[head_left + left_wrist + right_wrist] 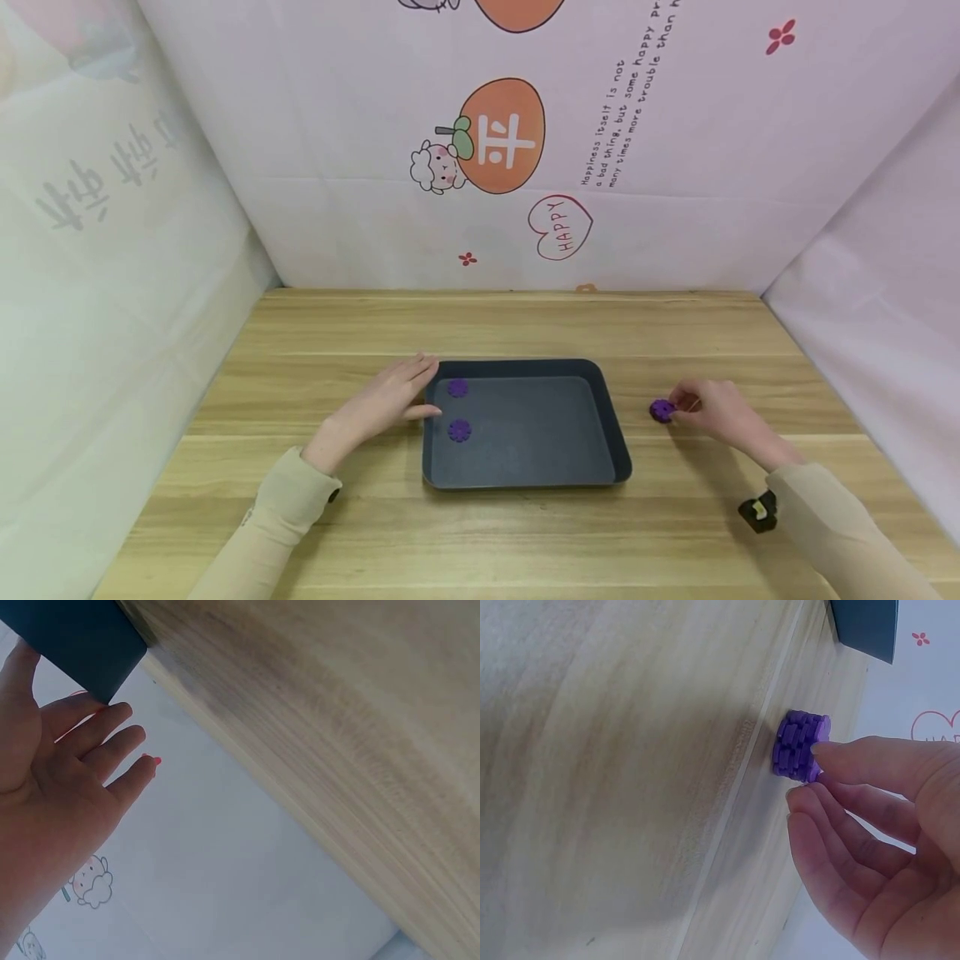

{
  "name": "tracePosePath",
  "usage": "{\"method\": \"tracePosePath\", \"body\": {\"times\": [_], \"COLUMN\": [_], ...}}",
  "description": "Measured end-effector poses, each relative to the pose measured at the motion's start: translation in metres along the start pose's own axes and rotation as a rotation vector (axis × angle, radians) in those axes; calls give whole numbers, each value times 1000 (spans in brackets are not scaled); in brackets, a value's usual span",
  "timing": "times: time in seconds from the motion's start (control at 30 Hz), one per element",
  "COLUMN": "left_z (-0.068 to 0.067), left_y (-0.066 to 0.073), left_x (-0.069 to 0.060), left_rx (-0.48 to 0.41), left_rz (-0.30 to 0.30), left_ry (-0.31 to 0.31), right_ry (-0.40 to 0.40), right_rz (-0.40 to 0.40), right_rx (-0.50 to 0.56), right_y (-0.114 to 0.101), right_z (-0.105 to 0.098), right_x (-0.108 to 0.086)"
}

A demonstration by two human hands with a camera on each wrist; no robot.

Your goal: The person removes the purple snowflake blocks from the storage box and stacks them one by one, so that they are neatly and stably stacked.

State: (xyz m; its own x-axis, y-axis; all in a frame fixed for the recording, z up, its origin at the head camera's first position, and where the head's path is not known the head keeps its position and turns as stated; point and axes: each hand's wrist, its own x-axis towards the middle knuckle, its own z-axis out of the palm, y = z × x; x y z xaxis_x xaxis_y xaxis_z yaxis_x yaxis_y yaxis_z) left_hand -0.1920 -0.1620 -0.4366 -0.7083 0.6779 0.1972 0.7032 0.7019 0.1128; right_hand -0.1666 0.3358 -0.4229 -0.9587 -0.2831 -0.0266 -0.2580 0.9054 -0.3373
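A dark grey rectangular tray [525, 433] lies on the table with two purple notched discs [459, 431] flat near its left side. My left hand [390, 396] rests against the tray's left wall, its fingers extended near the back corner and the thumb at the rim. The left wrist view shows that hand [67, 757] beside the tray's corner [82, 645]. To the right of the tray stands a short stack of purple notched discs [796, 746]. My right hand [716, 408] pinches the top disc of this stack between thumb and index finger; the index fingertip is partly hidden.
The wooden table [517, 542] extends around the tray. White printed cloth [360, 225] hangs behind it and along both sides. A dark strap piece [759, 512] shows at the right sleeve.
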Motion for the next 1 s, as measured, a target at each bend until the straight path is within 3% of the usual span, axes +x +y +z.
{"method": "tracePosePath", "body": {"times": [0.73, 1.0], "left_z": [1, 0], "left_y": [0, 0], "left_x": [0, 0], "left_rx": [2, -6], "left_rz": [-11, -10], "left_ry": [-18, -14], "right_ry": [6, 5], "right_rz": [22, -4], "right_rx": [8, 16], "right_y": [2, 0], "right_z": [4, -1], "right_x": [3, 1]}}
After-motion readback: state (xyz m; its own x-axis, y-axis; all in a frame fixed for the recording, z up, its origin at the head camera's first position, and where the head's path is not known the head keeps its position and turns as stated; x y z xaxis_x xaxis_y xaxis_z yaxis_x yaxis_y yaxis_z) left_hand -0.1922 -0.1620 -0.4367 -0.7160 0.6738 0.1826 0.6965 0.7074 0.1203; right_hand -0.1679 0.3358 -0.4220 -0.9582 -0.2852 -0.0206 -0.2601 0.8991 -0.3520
